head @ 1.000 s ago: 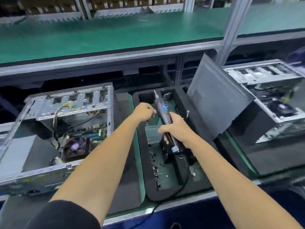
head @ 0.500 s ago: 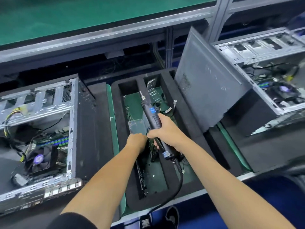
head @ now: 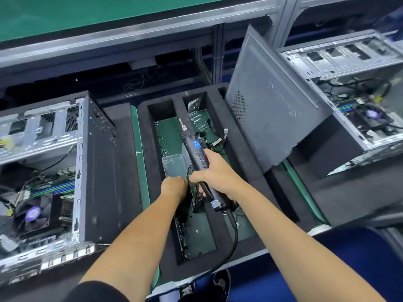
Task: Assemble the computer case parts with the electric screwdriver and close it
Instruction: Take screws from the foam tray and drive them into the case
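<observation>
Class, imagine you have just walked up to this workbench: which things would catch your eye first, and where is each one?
First, the right hand gripping the black electric screwdriver over the central foam tray, with the left hand reaching into it. Next, the open computer case on the left, its fan showing, and the grey side panel leaning at the right.

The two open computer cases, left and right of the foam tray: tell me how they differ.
The left computer case lies close, beside the foam tray, with its dark outer wall facing the tray. The right computer case sits farther back, and a grey side panel leans tilted in front of it, while nothing leans on the left one. Both are open, showing a fan and bare metal frame.
</observation>
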